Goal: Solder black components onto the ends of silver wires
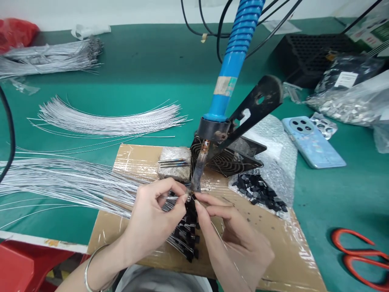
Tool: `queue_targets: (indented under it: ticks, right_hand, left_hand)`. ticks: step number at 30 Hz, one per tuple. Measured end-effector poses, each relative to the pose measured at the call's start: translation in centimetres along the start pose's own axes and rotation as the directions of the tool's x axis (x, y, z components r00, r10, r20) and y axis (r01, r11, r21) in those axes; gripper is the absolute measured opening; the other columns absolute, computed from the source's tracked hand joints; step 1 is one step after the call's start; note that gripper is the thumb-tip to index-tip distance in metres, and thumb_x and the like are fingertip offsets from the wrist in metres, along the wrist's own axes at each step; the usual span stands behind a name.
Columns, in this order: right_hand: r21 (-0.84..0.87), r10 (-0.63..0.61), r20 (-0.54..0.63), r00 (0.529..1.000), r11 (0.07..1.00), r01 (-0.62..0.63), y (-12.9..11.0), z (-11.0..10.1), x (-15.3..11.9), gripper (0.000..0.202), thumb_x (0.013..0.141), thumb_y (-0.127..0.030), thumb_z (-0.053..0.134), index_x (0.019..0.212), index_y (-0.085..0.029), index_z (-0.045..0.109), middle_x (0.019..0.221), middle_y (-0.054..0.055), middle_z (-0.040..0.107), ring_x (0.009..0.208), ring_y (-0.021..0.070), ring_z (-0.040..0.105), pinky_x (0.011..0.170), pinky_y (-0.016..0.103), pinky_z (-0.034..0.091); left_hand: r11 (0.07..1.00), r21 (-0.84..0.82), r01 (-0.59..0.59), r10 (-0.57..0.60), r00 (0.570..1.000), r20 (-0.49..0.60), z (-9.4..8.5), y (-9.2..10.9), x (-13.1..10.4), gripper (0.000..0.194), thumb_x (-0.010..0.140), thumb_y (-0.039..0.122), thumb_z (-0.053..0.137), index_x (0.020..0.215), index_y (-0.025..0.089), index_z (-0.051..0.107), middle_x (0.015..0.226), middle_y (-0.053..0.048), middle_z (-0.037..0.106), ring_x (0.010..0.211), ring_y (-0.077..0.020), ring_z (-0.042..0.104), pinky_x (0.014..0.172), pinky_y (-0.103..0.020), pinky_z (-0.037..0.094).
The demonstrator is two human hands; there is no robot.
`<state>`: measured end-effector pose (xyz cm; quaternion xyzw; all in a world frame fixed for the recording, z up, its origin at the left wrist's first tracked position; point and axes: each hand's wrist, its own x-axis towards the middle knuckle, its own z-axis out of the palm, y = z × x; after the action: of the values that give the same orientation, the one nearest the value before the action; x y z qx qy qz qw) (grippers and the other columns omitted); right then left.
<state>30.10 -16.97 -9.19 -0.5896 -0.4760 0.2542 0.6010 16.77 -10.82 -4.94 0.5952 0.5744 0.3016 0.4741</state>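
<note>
Green worktop (146,61) running right back to the white wall (121,12), and all the action is front and centre! Blue-handled iron (237,52), held in a black metal bracket (257,109), points its discoloured tip (199,170) straight down, and both hands are right beneath it, fingertips nearly meeting. Left hand (153,213), thumb and forefinger pinched on a grey wire (170,198), its end close under that tip. Right hand (237,235), just across the gap, nips a thin strand (226,245) that trails down over the palm; the exact contact at the tip is too small to call. Below them, black pieces (188,231) crowd the wire ends on the cardboard (273,251), while a long spread of wires (69,174) sweeps in from the left. Behind the left hand sits a pale block (174,172) with slim rods across it; beside it, a black fan (231,162). Over to the right, more black parts (261,190) lie on clear plastic, then a blue phone (314,142), and red-handled scissors (361,253) at the near edge.
</note>
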Motion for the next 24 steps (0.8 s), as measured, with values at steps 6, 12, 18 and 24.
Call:
queue_targets:
  ticks: [6,12,18,24]
  right_hand:
    - [0.015,0.018,-0.008,1.0,1.0,-0.017,-0.1,0.1,0.0,0.013,0.089,-0.012,0.078,0.082,-0.022,0.073,0.097,0.002,0.083,0.09,0.0175,0.081,0.087,0.025,0.061]
    - [0.0,0.09,0.029,0.996,0.996,-0.09,0.0,-0.4,-0.2,0.015,0.092,-0.018,0.076,0.079,-0.022,0.07,0.101,0.004,0.084,0.091,0.0193,0.081,0.085,0.027,0.061]
    - [-0.528,0.036,-0.124,0.992,0.844,-0.096,3.3,-5.8,3.1,0.027,0.096,-0.045,0.066,0.08,-0.024,0.063,0.114,0.011,0.082,0.107,0.031,0.077,0.088,0.041,0.059]
    - [-0.75,-0.01,0.027,1.0,0.661,0.027,6.4,-9.3,4.0,0.036,0.098,-0.054,0.047,0.077,-0.025,0.052,0.128,0.019,0.074,0.126,0.0386,0.066,0.104,0.056,0.05]
  left_hand:
    - [1.0,0.01,-0.008,0.008,1.0,-0.007,-0.1,0.0,0.0,0.015,0.082,0.024,0.061,0.072,0.018,0.069,0.078,-0.005,0.076,0.064,-0.0157,0.062,0.052,-0.027,0.038]
    - [1.0,0.009,0.01,-0.01,1.0,0.019,0.0,-0.4,0.2,0.014,0.083,0.024,0.063,0.071,0.019,0.068,0.08,-0.005,0.078,0.068,-0.0175,0.065,0.055,-0.028,0.042]
    - [1.0,0.017,0.008,-0.008,1.0,0.0,-0.3,-1.0,-0.3,0.014,0.083,0.023,0.063,0.071,0.018,0.069,0.083,-0.006,0.08,0.065,-0.0153,0.062,0.054,-0.026,0.041]
    - [0.996,0.082,-0.046,0.049,0.998,-0.035,-1.0,-2.3,-0.8,0.014,0.085,0.018,0.066,0.072,0.018,0.072,0.083,-0.004,0.078,0.055,-0.0107,0.052,0.051,-0.025,0.04]
